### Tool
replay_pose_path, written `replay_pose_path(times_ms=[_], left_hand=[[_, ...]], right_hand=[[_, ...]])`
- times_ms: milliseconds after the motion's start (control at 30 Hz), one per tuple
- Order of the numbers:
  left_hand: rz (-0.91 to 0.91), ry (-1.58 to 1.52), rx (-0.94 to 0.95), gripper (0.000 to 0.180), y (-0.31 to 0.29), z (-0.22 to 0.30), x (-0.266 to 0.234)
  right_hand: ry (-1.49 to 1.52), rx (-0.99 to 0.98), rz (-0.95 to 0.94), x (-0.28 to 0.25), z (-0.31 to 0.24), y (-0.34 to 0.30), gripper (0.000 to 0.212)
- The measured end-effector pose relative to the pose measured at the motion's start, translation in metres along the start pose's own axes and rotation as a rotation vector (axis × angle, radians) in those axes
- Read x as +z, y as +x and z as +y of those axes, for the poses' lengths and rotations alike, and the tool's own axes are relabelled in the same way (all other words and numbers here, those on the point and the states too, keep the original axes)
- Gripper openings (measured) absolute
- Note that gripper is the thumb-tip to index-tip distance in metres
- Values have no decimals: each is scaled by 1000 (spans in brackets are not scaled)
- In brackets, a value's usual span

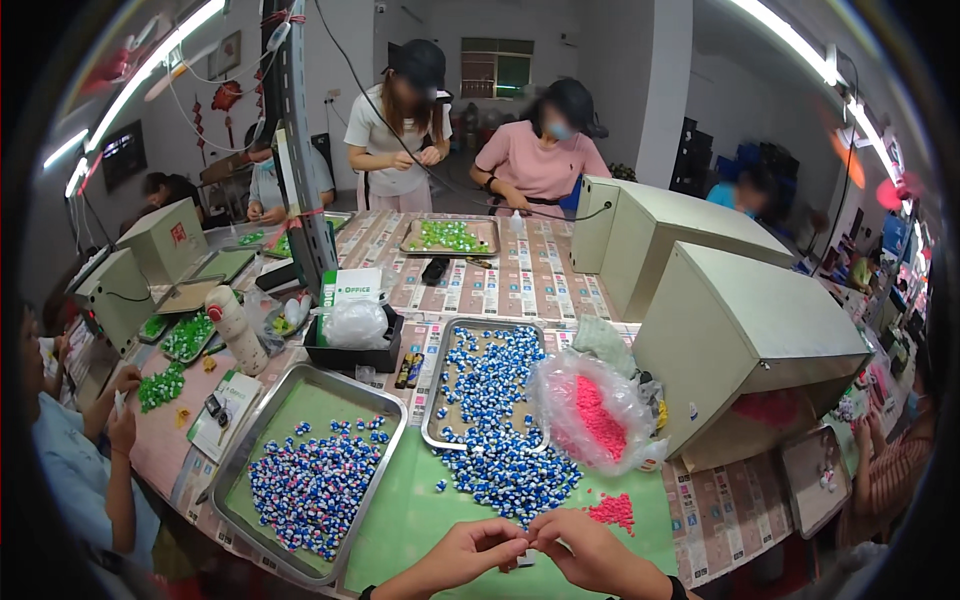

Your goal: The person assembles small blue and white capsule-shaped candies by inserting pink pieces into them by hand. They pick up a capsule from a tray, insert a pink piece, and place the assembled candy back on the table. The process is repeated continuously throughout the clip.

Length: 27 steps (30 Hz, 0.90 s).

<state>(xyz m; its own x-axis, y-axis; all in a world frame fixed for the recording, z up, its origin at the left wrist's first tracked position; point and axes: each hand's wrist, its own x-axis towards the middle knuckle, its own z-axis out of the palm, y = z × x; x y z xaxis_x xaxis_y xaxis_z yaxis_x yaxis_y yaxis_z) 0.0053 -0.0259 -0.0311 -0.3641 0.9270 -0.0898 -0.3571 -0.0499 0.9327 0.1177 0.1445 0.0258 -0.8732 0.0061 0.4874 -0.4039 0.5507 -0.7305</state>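
Observation:
Low over the green mat (400, 520), my left hand (468, 552) and my right hand (582, 548) meet fingertip to fingertip. Both are closed in a pinch, and whatever tiny thing they hold is hidden by the fingers. Just beyond them lies a heap of small blue-and-white pieces (505, 475), spilling from the lower end of a metal tray (432, 432). A small pile of pink pieces (612, 512) rests beside my right hand. More pink pieces fill an open clear plastic bag (552, 395) farther right.
On the left, a larger metal tray (222, 505) holds blue, white and pink pieces. Behind it stand a white bottle (236, 330) and a black box (345, 358). Grey metal cabinets (740, 320) rise at the right. Co-workers sit or stand around the table.

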Motion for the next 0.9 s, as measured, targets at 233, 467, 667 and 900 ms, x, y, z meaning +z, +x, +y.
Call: replay_pose_path(times_ms=[233,467,667,900], left_hand=[[311,505,301,24,-6,15,23],[371,787,650,9,-6,13,17],[331,778,537,13,8,5,5],[517,800,508,24,-8,18,-4]], right_hand=[[408,337,98,11,2,-8,16],[882,533,127,19,13,-2,23],[649,541,34,14,34,-1,24],[-27,328,-245,9,42,1,16]])
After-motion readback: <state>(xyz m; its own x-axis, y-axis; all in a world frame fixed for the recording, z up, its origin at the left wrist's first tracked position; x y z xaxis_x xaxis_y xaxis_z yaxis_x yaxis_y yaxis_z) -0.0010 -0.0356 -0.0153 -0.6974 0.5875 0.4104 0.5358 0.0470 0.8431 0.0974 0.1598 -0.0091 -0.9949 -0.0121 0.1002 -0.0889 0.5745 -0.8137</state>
